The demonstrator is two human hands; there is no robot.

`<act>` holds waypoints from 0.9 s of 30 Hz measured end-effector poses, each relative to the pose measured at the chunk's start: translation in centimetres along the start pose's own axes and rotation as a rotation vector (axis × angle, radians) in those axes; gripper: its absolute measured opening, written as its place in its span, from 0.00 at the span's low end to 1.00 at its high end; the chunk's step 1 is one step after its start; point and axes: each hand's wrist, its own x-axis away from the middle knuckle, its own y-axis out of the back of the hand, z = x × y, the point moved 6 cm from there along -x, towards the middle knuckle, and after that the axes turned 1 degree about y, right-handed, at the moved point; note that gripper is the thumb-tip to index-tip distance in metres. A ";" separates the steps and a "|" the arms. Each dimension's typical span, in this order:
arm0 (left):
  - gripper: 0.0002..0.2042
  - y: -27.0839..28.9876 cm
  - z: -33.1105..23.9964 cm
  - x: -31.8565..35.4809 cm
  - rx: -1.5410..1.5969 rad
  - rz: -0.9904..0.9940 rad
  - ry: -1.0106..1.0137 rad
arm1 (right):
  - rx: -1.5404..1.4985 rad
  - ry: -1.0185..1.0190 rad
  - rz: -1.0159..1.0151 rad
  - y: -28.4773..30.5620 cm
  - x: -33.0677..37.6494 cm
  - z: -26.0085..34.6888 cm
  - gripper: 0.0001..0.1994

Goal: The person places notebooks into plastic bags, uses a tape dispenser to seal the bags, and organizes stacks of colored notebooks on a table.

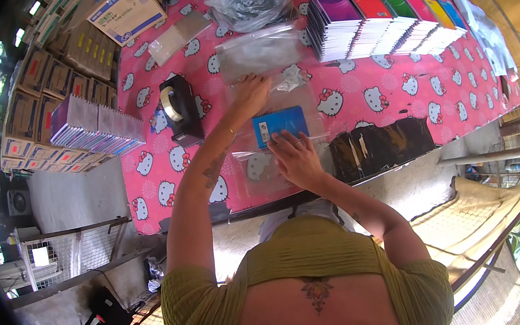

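My right hand [297, 160] spreads across the centre's blue notebook [287, 121], seemingly half bagged; my left hand [253, 94] curls over plastic [289, 80], grip unclear. Upper-right notebooks [374, 26] look unbagged.

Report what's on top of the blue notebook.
On the blue notebook, a white label shows at left; the right hand lies over part of its lower edge, hiding what is beneath.

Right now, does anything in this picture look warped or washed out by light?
Head view: the edges of the pink tablecloth bow and the corners go black; head view: daylight burns out patches along the far left; head view: highlights streak the bunched clear plastic, while the blue notebook shows no obvious blur.
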 end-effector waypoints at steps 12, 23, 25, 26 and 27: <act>0.07 6.1 -4.1 2.3 0.376 0.264 0.188 | 0.010 0.014 -0.009 0.3 -0.6 -0.5 0.27; 0.09 4.5 -10.0 8.5 0.459 -0.038 0.515 | -0.150 0.019 0.115 -0.9 -1.3 -2.5 0.23; 0.10 4.3 -8.8 8.8 0.586 0.088 0.647 | -0.325 -0.018 0.066 -1.5 -1.4 -3.9 0.26; 0.11 4.1 -8.2 8.8 0.625 0.158 0.683 | -0.410 -0.037 0.035 -1.7 -1.3 -4.8 0.28; 0.12 3.8 -7.8 9.1 0.669 0.227 0.726 | -0.492 -0.112 -0.009 -1.6 -1.2 -6.0 0.29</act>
